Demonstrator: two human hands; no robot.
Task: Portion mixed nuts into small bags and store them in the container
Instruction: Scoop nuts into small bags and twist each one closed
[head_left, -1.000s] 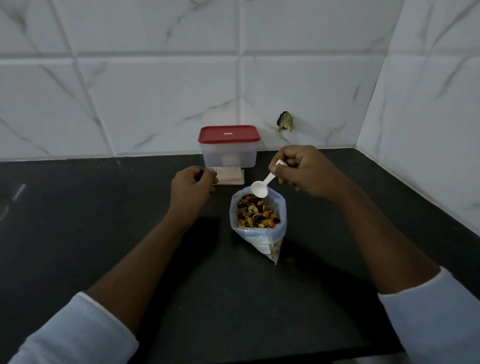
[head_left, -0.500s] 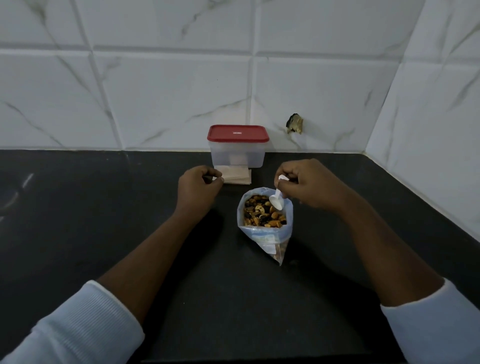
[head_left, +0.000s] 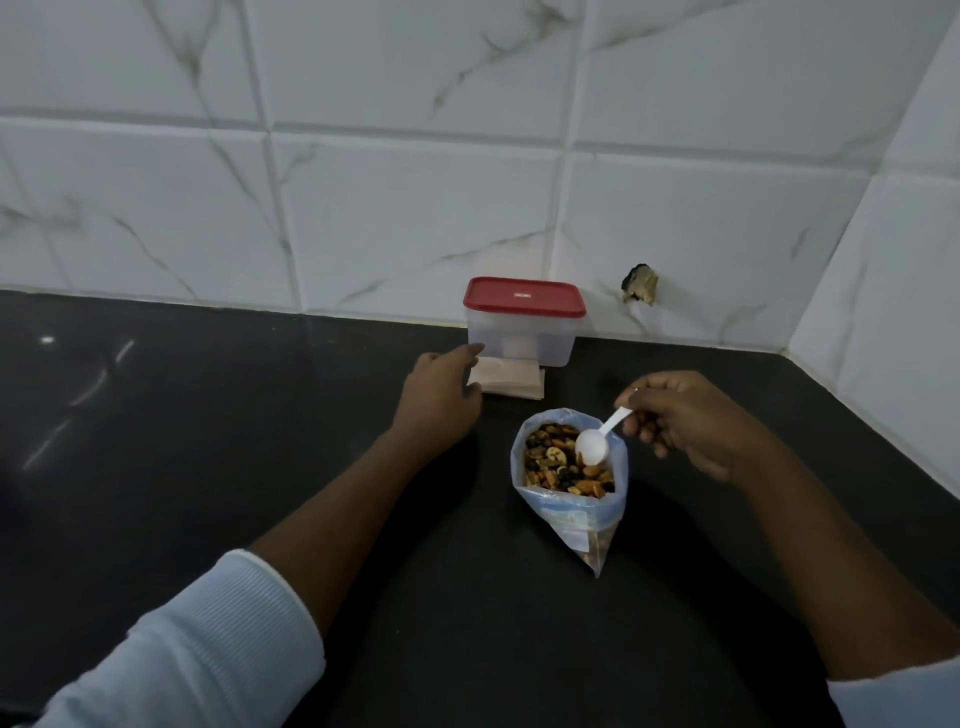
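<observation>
Black polished counter, white marble-veined tile walls meeting in a corner. Left hand loose-fingered at small-bag stack; right hand pinching white spoon over nut bag.

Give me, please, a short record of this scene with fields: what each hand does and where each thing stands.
left hand: open, fingers reach to the left edge of the small bags; contact unclear
right hand: pinches the spoon by its handle
spoon: white, bowl looks empty, over the mouth of the nut bag
nut bag: open, upright on the counter, holds mixed nuts
small bags: flat stack in front of the container
container: clear, red lid on, by the wall
</observation>
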